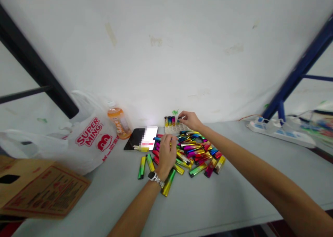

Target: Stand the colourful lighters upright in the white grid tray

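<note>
Shiny multicoloured lighters (196, 148) lie in a loose pile on the grey table. At the wall stands a white tray with small holes (170, 129), and several lighters (170, 121) are upright in its back row. My right hand (191, 120) pinches a dark-topped lighter (178, 120) upright at the right end of that row. My left hand (168, 152), with a watch on its wrist, is over the left side of the pile. Its fingers are curled round a blue lighter (157, 138), whose end sticks out to the left.
Left of the pile lies a tablet (135, 138), partly blurred out. Behind it stand an orange drink bottle (119, 120), a white plastic bag (88, 140) and a cardboard box (47, 188). A white power strip (281, 133) lies at the right near a blue post (299, 67).
</note>
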Available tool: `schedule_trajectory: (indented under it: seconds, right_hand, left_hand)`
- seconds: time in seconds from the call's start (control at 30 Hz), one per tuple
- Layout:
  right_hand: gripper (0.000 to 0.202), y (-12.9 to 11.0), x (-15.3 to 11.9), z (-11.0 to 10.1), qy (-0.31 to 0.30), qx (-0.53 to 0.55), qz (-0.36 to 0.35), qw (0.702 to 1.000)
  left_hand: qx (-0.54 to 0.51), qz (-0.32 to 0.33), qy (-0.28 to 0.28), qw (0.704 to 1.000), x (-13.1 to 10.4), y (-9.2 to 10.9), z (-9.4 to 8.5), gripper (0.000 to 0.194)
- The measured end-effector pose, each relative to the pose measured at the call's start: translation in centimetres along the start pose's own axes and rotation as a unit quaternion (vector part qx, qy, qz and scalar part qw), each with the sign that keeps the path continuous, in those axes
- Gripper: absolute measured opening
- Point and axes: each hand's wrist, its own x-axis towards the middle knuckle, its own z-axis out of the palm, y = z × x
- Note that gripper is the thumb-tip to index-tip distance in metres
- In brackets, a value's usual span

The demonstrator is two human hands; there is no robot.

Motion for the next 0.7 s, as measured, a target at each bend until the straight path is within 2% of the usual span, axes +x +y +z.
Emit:
schedule_trajectory:
  seconds: [0.13, 0.33, 0.43, 0.57, 0.7]
  right_hand:
    - [0.014, 0.5, 1.2, 0.6, -0.024, -0.050, 0.002, 0.998]
    - [0.016, 0.9, 2.4, 0.2, -0.048, -0.118, -0.039, 0.991]
    - [0.017, 1.1, 2.6, 0.2, -0.054, -0.122, -0.034, 0.990]
    - [0.022, 0.8, 2.3, 0.4, -0.071, -0.160, -0.030, 0.984]
    - [0.034, -0.4, 0.8, 0.4, -0.072, -0.289, -0.041, 0.954]
  left_hand:
    - [0.014, 0.001, -0.009, 1.000, 0.1, -0.5, 0.0, 0.026]
    - [0.021, 0.003, -0.013, 1.000, 0.2, -0.6, 0.0, 0.026]
    - [0.025, 0.003, -0.012, 1.000, 0.2, -0.6, 0.1, 0.026]
    - [0.027, 0.007, -0.011, 1.000, 0.2, -0.6, 0.2, 0.027]
    - [0.030, 0.020, -0.011, 0.999, 0.3, -0.7, 0.3, 0.027]
